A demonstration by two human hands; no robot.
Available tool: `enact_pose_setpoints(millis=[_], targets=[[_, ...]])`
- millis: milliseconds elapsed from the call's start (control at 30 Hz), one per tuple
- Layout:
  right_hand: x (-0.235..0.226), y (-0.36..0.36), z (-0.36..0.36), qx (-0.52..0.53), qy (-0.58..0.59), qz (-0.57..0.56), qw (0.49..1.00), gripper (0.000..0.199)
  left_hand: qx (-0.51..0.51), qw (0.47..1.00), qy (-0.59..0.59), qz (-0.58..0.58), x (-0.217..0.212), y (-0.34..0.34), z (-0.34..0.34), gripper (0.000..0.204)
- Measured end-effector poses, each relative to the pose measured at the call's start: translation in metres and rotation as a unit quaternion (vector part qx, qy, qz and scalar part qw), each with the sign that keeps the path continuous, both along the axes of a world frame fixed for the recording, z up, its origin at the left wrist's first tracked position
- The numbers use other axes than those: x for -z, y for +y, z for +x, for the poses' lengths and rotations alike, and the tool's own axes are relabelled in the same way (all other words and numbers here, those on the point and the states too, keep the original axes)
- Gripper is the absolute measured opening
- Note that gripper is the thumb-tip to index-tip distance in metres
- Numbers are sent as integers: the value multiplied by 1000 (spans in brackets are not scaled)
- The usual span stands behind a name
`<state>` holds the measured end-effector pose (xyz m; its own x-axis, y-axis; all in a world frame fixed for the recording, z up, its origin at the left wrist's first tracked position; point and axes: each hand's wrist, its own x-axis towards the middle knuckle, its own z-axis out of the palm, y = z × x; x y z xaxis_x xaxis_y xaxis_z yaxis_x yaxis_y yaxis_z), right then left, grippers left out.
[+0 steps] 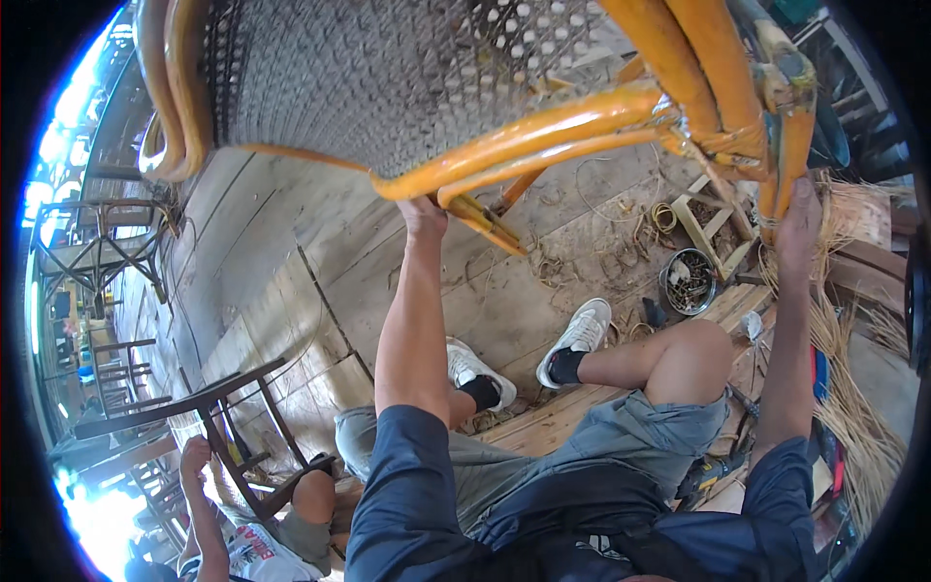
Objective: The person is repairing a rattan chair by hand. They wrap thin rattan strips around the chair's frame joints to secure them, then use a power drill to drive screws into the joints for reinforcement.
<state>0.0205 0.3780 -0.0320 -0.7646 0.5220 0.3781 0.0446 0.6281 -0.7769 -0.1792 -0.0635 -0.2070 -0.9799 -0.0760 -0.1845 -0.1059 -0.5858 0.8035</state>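
A yellow-orange rattan chair [543,124] with a dark woven panel [349,73] is held up and tilted in front of me. My left hand [423,213] grips its lower frame; the fingers are mostly hidden behind the cane. Far to the right, my right hand [799,215] is closed around a chair leg, below a joint wrapped with binding strips [732,145]. Both arms reach forward, and the chair is off the floor where I can see it.
Near my shoes stand a metal bowl of small pieces [689,281] and a small wooden frame [713,228]. Loose cane strands [853,417] lie along the right, and a drill [713,470] by my hip. At lower left another person's hand [196,454] is at a dark chair [242,427].
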Motion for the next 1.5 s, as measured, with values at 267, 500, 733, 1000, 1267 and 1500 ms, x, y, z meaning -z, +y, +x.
enact_pose_setpoints(millis=[267, 500, 733, 1000, 1267, 1500], targets=[[30, -42, 20, 74, 30, -104, 991, 51, -59, 994, 20, -89, -66, -74, 52, 51], [98, -88, 8, 47, 71, -243, 966, 46, -80, 977, -16, -196, -135, -123, 62, 44], [115, -119, 2, 45, 93, -368, 924, 36, -44, 924, -18, -381, -149, -162, 41, 49], [129, -104, 2, 34, 61, -391, 918, 43, -99, 924, 0, -369, -207, -140, 24, 58], [103, -105, 11, -63, 11, -539, 840, 52, -24, 841, 0, -541, -272, -75, 25, 61], [105, -83, -4, -136, 17, -525, 840, 55, 31, 844, -10, -535, -278, -76, 29, 43]])
